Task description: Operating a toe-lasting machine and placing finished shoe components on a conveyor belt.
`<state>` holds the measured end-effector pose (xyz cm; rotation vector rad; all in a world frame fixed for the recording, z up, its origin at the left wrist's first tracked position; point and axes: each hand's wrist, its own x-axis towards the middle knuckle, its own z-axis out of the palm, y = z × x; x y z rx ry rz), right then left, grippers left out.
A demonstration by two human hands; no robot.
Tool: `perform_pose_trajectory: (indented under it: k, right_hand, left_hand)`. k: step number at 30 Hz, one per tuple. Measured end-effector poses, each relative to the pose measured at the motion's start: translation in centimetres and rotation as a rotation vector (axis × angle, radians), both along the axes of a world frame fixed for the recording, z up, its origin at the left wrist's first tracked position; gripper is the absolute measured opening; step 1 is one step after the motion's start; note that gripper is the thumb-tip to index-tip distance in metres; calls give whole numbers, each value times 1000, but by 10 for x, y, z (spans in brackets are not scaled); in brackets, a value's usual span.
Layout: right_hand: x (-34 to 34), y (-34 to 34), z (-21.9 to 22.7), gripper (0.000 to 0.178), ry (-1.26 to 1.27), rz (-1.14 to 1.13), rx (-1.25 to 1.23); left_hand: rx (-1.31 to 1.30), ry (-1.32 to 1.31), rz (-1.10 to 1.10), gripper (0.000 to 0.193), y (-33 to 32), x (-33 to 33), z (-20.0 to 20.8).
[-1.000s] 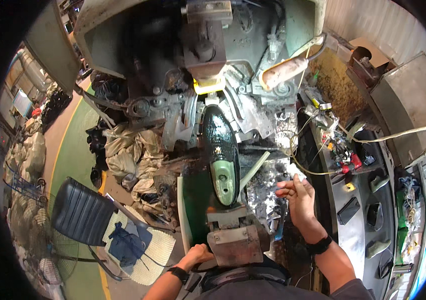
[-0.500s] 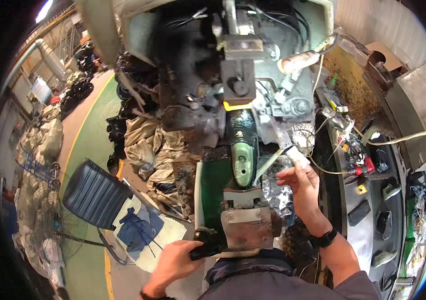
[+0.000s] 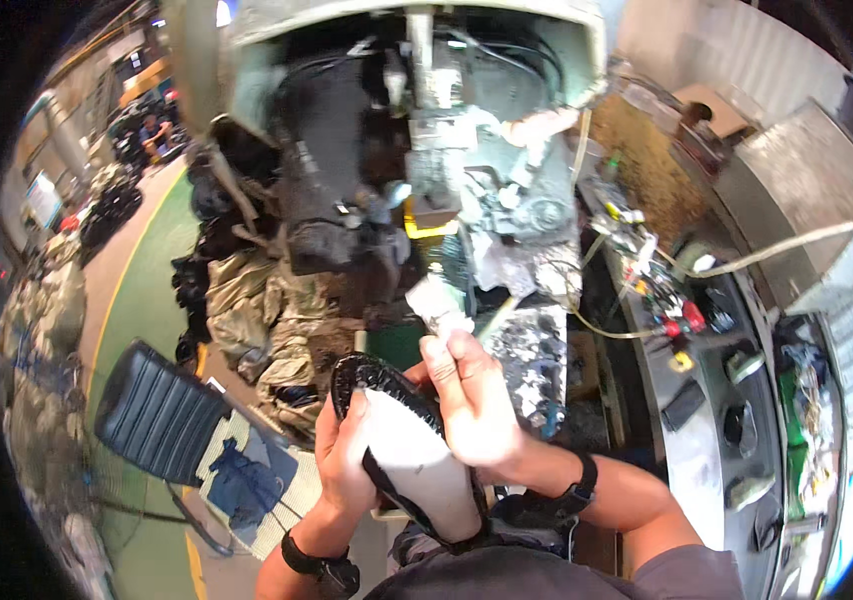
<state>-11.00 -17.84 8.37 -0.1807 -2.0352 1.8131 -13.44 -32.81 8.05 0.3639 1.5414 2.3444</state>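
Note:
My left hand is closed round the left side of a shoe upper, seen with its white sole side up and a gathered black edge round the toe. It is tilted close in front of my body. My right hand lies over the shoe's other side, with thumb and fingers pinched on a small, soft-looking white piece. What that piece is I cannot make out. Beyond it stands a machine with a yellow-edged block; my hands and the white piece hide much of its lower front.
Left of me stands a black chair with a blue cloth on its seat. Tan cloth lies heaped beside the machine. On the right, a bench holds a black phone-like slab, a red tool and several shoe pieces.
My left hand has raised the shoe upper from low by my lap to the middle. My right hand has come left and nearer, bringing the white piece beyond the shoe. The view has shifted.

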Motion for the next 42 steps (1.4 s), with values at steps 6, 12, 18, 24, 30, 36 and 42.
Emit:
perform_pose_trajectory:
  k: [6,12,18,24,30,36,42]
  right_hand:
    - [46,48,2,17,2,-219,630]
    - [137,78,11,37,103,-75,-451]
    - [231,116,11,51,23,-324,-245]
    - [336,153,-11,42,122,-639,-231]
    - [453,194,-28,63,194,-755,-356]
    - [510,226,-47,62,265,-1009,-446]
    - [536,235,-79,31,120,-1527,-205]
  left_hand:
    - [5,-20,-302,42,57,4,-20]
    - [123,177,-698,72,116,37,-33]
    - [168,226,-1004,73,182,103,-27]
    - [152,234,-1271,74,264,199,-45]
    - [82,227,-1483,78,334,299,-59]
    - [58,163,-1588,85,389,373,-74]
    - [-57,571,-1150,50,422,433,-113]
